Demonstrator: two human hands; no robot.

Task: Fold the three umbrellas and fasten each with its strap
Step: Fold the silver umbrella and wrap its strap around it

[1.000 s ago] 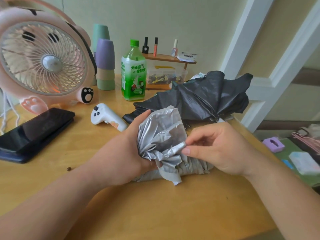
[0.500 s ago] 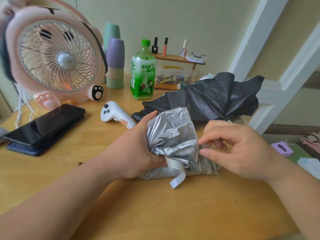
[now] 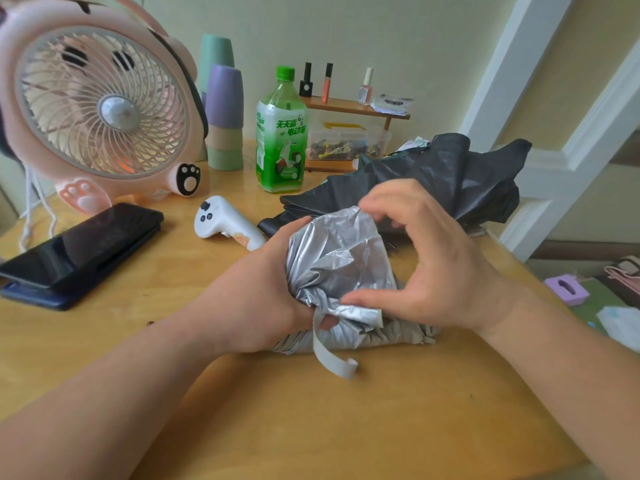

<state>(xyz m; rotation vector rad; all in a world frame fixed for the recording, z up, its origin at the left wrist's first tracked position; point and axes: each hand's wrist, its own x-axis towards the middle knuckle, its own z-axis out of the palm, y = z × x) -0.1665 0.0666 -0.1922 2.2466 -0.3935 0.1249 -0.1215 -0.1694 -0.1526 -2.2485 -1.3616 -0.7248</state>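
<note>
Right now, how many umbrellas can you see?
2. The silver umbrella is bunched at the middle of the table; the black umbrella lies loose just behind it, toward the right. A third may be hidden or out of view.

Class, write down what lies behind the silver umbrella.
A black umbrella, loosely crumpled, lies behind the silver umbrella. The right hand and the silver umbrella cover its near edge; its strap cannot be seen.

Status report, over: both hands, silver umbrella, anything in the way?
Left hand grips crumpled silver fabric umbrella; right hand curls round its canopy. Pale grey strap hangs loose, unfastened. Black fabric umbrella lies unfolded close behind.
</note>
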